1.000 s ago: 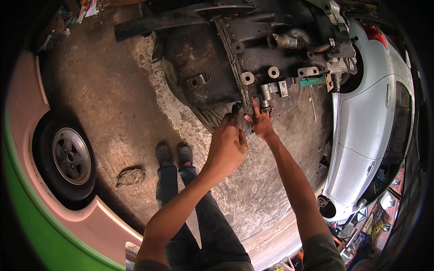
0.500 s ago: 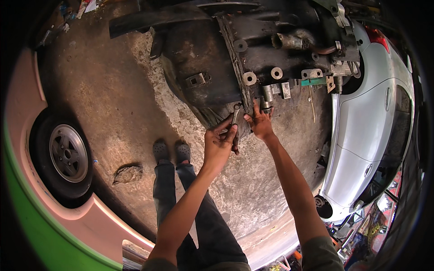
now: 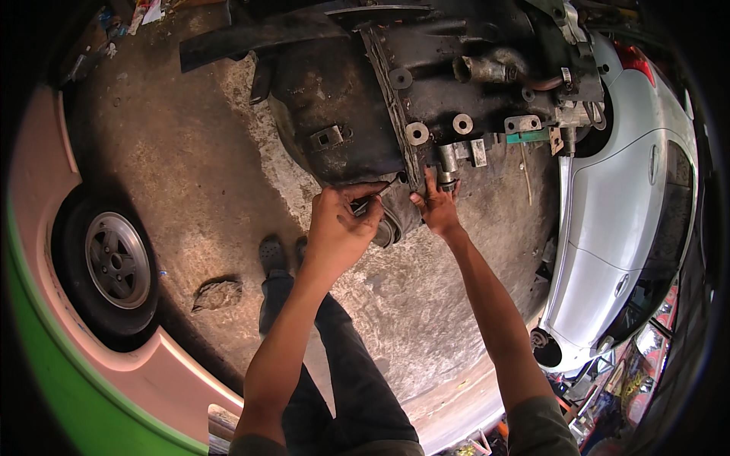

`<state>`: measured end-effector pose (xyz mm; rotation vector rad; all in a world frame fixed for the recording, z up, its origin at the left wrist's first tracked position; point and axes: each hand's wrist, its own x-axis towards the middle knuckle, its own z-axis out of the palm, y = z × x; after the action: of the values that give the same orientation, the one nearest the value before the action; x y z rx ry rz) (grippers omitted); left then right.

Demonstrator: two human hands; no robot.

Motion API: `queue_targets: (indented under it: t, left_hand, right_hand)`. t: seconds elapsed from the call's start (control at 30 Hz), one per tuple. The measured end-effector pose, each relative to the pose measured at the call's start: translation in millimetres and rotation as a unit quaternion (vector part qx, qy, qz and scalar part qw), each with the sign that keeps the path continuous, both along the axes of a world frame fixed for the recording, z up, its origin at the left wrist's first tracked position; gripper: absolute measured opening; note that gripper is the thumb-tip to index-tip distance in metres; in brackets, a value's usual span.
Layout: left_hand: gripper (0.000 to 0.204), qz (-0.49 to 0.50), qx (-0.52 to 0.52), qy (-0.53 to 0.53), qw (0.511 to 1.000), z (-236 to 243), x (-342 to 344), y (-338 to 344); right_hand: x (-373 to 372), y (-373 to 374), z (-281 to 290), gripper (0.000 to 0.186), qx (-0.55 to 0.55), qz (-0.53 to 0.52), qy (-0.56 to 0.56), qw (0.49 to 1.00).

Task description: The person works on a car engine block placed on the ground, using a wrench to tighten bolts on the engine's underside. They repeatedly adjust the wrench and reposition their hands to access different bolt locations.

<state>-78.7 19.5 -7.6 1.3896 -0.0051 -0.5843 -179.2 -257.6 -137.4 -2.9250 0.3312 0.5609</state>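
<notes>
A large black metal vehicle assembly spans the upper middle, fitted with washer-like bushings, a ribbed dark strip and a short cylindrical fitting. My left hand is closed on a slim wrench, whose far end reaches the assembly's lower edge beside the strip. To its right, my right hand rests with fingers spread against the bottom of the strip and the fitting, its fingertips partly hidden there.
A silver car stands along the right. At left is a pink-and-green vehicle panel with a wheel. My legs and clogs show below on the stained concrete floor. Assorted clutter lies at lower right.
My left hand has swung left and slightly up, with the wrench now angled flatter from the assembly's edge. My right hand stays in about the same spot.
</notes>
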Motion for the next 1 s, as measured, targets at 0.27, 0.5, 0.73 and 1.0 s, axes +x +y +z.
queue_targets:
  t: [0.27, 0.5, 0.73, 1.0]
  left_hand:
    - [0.02, -0.084, 0.169, -0.033, 0.981, -10.5, 15.2, 8.8]
    - [0.02, -0.137, 0.118, 0.012, 0.984, -8.0, 33.4, -1.0]
    - [0.019, -0.109, 0.087, 0.07, 0.988, 1.1, 30.8, 0.6]
    - [0.018, 0.012, -0.073, 0.118, 0.99, 6.7, 5.4, -10.6]
  right_hand:
    - [-0.6, -0.7, -2.9, 0.082, 0.001, -0.001, -0.005, 1.0]
    - [-1.0, -1.1, -2.1, 0.082, 0.0, -0.001, 0.001, 1.0]
    - [-1.6, -0.7, -3.1, 0.08, -0.003, -0.006, 0.002, 1.0]
    - [-2.5, -0.4, -2.7, 0.081, 0.015, -0.006, -0.009, 1.0]
